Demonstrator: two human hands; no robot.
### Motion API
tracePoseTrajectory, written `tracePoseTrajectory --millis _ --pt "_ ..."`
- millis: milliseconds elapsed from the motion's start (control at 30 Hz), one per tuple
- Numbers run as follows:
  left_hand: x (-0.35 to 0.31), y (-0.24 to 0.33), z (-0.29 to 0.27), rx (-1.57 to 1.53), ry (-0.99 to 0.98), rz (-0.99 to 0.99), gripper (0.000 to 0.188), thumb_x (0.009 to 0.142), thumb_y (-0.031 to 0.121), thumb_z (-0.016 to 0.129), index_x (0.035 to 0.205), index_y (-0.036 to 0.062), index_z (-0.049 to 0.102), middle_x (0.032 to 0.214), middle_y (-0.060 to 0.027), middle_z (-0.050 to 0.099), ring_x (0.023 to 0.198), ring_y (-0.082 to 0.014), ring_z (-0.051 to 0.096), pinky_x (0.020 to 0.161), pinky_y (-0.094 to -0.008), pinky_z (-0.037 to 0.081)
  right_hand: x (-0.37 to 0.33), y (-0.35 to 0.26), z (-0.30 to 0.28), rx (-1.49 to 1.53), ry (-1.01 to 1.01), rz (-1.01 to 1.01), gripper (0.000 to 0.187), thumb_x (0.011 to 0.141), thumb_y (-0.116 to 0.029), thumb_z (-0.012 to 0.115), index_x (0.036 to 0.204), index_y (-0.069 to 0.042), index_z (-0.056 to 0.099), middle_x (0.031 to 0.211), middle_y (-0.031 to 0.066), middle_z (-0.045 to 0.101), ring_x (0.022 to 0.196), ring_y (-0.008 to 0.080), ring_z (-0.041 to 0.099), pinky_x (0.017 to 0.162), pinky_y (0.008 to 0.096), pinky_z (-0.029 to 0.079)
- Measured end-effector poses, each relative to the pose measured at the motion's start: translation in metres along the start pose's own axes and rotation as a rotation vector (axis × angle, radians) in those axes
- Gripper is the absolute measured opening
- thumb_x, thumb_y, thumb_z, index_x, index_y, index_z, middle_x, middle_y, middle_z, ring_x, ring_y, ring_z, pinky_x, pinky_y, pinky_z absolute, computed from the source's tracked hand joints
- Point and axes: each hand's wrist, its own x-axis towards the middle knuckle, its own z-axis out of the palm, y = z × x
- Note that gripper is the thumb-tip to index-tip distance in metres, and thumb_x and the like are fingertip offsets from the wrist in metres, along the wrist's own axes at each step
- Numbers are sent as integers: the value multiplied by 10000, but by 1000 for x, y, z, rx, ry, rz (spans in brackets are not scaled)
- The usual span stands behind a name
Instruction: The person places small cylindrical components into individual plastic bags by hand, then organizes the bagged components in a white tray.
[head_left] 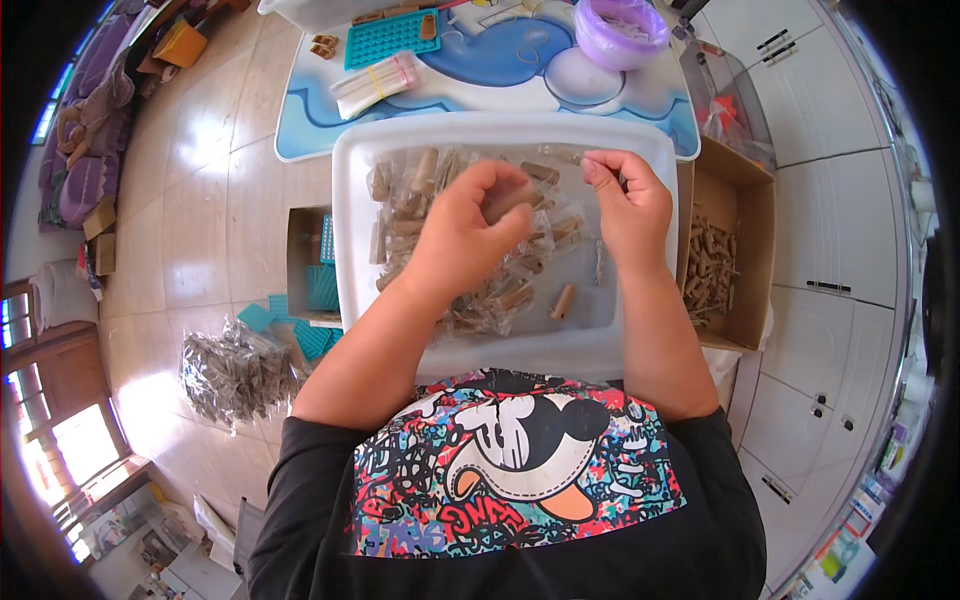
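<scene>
Over a white plastic tray [346, 200], my left hand [475, 225] hovers with its fingers curved and the thumb apart from them. A brownish patch shows between thumb and fingers, too blurred to tell from the palm. My right hand [635, 205], to its right, is closed in a pinch at thumb and forefinger; whatever it grips is too small to name. Beneath my hands lie many brown tapered pieces in clear plastic bags [505, 300]. One loose brown tapered piece [563, 302] and a thin, clear-looking sliver [599, 262] lie at the tray's right.
A cardboard box [755, 250] of small brown pieces [710, 265] stands right. Beyond the tray, a blue-white table [310, 110] bears a teal grid tray [375, 45], a clear bag bundle [375, 85] and a purple-lined tub [620, 45]. Bagged pieces [240, 375] lie on the left floor.
</scene>
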Motion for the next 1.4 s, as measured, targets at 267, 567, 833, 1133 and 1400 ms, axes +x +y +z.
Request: tracePoseTrajectory --millis 267,567,833,1133,1400 --pt "3 7 -17 -152 -15 -44 264 814 140 639 1032 33 537 842 -3 558 733 -55 494 645 -196 417 -15 -25 -16 -44 -738 135 39 785 -47 603 810 -24 622 726 -3 602 666 64 533 594 219 419" --pt "0 3 -2 -285 -215 -223 262 844 155 601 1050 0 549 816 -11 571 651 -81 517 607 -216 439 -16 -25 -6 226 -149 71 92 806 -88 624 850 -7 619 733 11 604 670 71 532 619 205 413" --pt "1 3 0 -379 -165 -182 263 875 163 553 1069 -13 527 843 -60 600 704 -121 594 616 -236 494 -14 -21 -11 -207 -315 -272 112 783 -88 642 862 -8 632 736 25 609 659 81 527 587 216 421" --pt "-1 5 3 -522 -111 -204 228 903 198 506 1024 5 515 853 -59 591 738 -135 601 637 -247 502 -21 -14 -9 8 -394 -57 217 788 -92 655 974 -5 588 721 -7 560 610 35 459 535 189 382" --pt "-5 -3 8 -478 -71 -46 194 914 189 484 1010 21 502 808 -23 564 696 -91 527 626 -234 450 -27 -10 -1 141 -354 -135 181 808 -81 641 949 5 567 737 -21 540 636 23 443 550 170 366"
